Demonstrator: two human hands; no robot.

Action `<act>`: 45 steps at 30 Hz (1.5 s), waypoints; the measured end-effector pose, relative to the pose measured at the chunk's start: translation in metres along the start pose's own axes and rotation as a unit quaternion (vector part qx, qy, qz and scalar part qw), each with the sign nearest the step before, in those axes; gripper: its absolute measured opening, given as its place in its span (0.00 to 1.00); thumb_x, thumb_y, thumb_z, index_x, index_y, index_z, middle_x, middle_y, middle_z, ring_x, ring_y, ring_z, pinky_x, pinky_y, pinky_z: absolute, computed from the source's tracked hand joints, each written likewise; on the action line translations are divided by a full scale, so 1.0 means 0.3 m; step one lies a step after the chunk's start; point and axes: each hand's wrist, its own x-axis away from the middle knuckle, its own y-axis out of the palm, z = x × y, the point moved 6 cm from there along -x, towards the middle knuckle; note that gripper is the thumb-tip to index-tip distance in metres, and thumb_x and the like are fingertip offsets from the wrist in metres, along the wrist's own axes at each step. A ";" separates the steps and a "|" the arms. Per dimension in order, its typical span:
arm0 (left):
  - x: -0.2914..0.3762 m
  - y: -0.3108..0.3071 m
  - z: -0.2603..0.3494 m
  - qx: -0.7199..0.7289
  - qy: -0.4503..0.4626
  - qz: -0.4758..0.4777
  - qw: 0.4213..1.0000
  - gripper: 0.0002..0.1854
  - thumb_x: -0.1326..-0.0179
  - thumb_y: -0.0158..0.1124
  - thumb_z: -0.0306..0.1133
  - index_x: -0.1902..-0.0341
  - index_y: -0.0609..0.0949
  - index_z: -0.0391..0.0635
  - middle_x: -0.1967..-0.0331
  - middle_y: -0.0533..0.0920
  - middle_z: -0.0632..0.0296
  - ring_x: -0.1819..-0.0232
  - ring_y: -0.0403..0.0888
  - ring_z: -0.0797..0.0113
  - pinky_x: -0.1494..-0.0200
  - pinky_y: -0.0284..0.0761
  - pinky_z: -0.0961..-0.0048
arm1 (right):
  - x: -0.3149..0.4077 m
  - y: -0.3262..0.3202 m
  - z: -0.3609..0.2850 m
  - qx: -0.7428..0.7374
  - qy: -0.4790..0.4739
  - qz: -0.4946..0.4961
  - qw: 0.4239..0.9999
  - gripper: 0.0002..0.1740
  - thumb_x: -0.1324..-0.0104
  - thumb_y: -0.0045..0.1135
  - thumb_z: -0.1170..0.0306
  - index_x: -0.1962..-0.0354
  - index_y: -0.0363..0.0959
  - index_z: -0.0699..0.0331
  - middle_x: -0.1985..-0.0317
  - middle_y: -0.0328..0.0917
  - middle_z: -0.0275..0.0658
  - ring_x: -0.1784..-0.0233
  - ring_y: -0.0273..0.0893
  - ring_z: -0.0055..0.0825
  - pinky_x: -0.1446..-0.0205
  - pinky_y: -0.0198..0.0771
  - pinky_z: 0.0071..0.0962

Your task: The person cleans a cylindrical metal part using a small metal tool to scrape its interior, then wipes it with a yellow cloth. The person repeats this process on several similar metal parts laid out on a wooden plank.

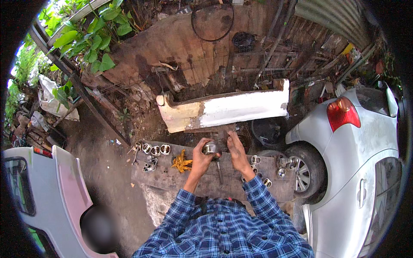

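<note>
My left hand (pixel 201 158) grips a shiny, cup-shaped metal part (pixel 211 148), which looks like an engine piston, above the wooden bench (pixel 200 185). My right hand (pixel 237 154) is held just to the right of it, palm turned inward, fingers straight and holding nothing. Beneath the left hand, a thin tool like a screwdriver (pixel 220 172) lies on the boards. A crumpled yellow-brown item (pixel 182 162), perhaps a rag, rests beside my left wrist. At the bench's left are three ring-like metal parts (pixel 156 150), a cast metal fitting (pixel 150 164) and a spanner (pixel 136 154).
Several small shiny metal parts (pixel 267 183) are spread over the bench's right side. Beyond the bench stands a partly white-painted car bumper (pixel 242 108). A silver car (pixel 342 161) closes in on the right; another vehicle (pixel 48 187) is at left. A slanting metal post (pixel 93 109) rises left of the bench.
</note>
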 end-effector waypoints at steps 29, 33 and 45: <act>0.040 0.010 -0.062 0.464 -0.106 -0.052 0.878 0.37 0.46 0.76 0.46 0.39 0.65 0.48 0.46 0.73 0.59 0.48 0.79 0.63 0.51 0.84 0.62 | 0.015 -0.105 0.025 -0.047 0.016 0.075 0.996 0.38 0.25 0.38 0.44 0.38 0.63 0.72 0.29 0.57 0.59 0.23 0.50 0.53 0.22 0.44 0.40; 0.049 0.015 -0.049 0.496 -0.124 -0.052 0.858 0.37 0.45 0.74 0.48 0.38 0.65 0.50 0.45 0.75 0.57 0.48 0.81 0.57 0.53 0.85 0.56 | 0.036 -0.112 -0.017 -0.034 0.000 0.059 0.998 0.36 0.25 0.38 0.43 0.41 0.65 0.71 0.39 0.66 0.54 0.32 0.61 0.49 0.28 0.53 0.37; 0.039 -0.020 0.006 0.236 -0.017 -0.022 0.971 0.34 0.48 0.78 0.35 0.41 0.68 0.46 0.48 0.72 0.65 0.45 0.74 0.70 0.43 0.73 0.72 | 0.077 -0.094 -0.032 -0.040 -0.002 0.054 0.998 0.35 0.24 0.34 0.43 0.45 0.66 0.70 0.50 0.69 0.48 0.44 0.70 0.42 0.37 0.61 0.33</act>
